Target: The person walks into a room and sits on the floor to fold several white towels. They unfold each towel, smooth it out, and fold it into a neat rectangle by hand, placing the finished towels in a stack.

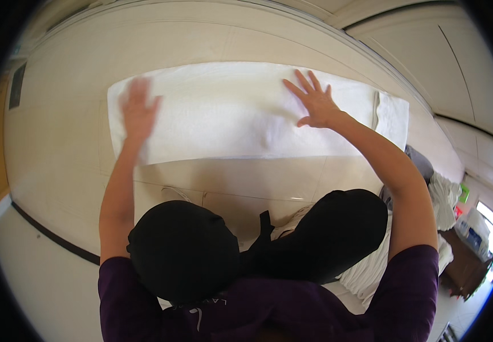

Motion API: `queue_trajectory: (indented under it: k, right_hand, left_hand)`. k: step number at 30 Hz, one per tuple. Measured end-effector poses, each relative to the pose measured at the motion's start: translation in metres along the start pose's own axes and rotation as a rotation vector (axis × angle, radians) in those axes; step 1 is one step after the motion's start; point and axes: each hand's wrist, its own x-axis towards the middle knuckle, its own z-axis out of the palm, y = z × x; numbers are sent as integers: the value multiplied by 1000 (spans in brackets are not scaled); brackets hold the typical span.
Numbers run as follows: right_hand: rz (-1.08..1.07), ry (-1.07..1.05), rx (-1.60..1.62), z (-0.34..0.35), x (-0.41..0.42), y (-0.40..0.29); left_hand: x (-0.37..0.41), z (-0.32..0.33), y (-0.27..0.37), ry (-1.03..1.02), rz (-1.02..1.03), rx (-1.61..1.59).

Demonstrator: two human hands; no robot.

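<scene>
A long white folded cloth lies flat on the tiled floor in front of my bent knees. Over its left end is my left hand, blurred by motion, its palm down and holding nothing. My right hand is spread over the right half of the cloth with the fingers apart. Whether either palm presses on the fabric or hovers just above it, I cannot tell. Near the right end a raised fold or hem crosses the cloth.
White cloths in a pile lie on the floor by my right side, with more white fabric beyond. A brown container stands farther right, near a plastic-wrapped pack. Pale panels border the floor at the upper right.
</scene>
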Motion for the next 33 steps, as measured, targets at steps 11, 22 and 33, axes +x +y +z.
queue_trajectory:
  k: [11, 22, 33]
  right_hand:
    - [-348, 319, 87, 112, -44, -91]
    - [-475, 360, 185, 121, -60, -107]
    - [-207, -125, 1914, 72, -62, -71]
  left_hand:
    - [-77, -35, -72, -517, -932, -557]
    - [-39, -145, -34, -587, -897, -1439]
    - [2, -175, 204, -559, 210, -1142]
